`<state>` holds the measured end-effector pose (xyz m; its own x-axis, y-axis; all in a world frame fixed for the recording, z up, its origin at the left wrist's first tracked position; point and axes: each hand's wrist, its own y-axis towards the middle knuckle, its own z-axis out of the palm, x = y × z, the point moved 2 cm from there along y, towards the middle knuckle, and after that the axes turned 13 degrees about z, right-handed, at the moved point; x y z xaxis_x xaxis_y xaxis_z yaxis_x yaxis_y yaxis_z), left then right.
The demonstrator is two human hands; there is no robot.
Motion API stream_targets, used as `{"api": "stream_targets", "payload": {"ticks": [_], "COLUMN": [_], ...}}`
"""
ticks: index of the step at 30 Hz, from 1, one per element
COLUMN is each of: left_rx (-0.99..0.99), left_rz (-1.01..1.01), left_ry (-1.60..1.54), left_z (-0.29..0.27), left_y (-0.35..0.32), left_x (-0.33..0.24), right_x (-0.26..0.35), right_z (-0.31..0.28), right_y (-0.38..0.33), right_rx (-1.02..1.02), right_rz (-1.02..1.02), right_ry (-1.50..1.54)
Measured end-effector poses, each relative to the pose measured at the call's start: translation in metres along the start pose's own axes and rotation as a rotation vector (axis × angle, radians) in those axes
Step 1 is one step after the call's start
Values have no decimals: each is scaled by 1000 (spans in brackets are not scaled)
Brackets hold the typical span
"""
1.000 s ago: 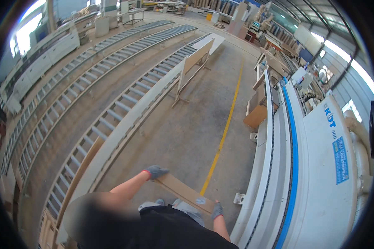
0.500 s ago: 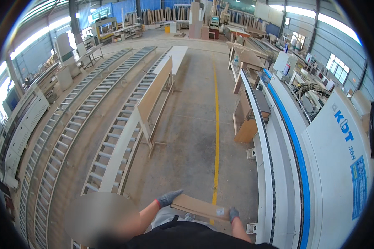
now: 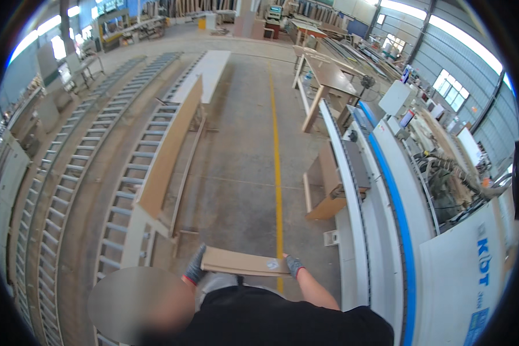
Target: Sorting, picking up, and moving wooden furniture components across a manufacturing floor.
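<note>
Between my hands are flat brown boards [image 3: 239, 260], seemingly a small stack, with a pale label near the right end. My left hand [image 3: 195, 266], in a grey glove with a red cuff, is closed on the left end. The right end is gripped by my right hand [image 3: 294, 266], gloved the same way. The boards lie almost level in front of my body, above the floor. Undersides and some fingertips are hidden.
Roller conveyors [image 3: 112, 225] run along the left. Beside them stands a long tan panel [image 3: 170, 153] on a frame. On the right is a long white machine [image 3: 461, 271] with a blue strip. A brown cabinet [image 3: 328, 181] and a table [image 3: 328, 72] stand ahead of it.
The view has shifted forward and turned somewhat right. The boards have gone from sloping down to the right to nearly level. Both hands have kept their grip.
</note>
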<state>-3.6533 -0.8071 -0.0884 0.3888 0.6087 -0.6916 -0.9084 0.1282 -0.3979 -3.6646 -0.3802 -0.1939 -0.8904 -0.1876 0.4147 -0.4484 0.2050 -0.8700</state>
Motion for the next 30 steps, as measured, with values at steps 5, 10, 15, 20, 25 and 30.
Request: {"api": "stream_targets", "payload": {"ticks": [5,10,15,20,25,30], "left_rx": [346,541,549,-201,-816,-304], "left_rz": [-24,-180,-156,-387,-192,-470], "left_ry": [712,995,1153,452,630,811], "left_z": [131,209,237,116,-12,-8], "left_y": [192,379,551,676,692,727], "left_x": [-125,-137,-123,-146,-176,-178], "right_x": [63,124,219,437,647,839], "right_z": [-68,-107,-140,-195,-277,-364], "right_y": [9,58,143,221,330,412], "right_rx": [290,437,329,428,334,246], "right_rz": [61,-30,-153,-122,-213,-393], "right_ry": [579,1061,1141,1017,1083,1163]}}
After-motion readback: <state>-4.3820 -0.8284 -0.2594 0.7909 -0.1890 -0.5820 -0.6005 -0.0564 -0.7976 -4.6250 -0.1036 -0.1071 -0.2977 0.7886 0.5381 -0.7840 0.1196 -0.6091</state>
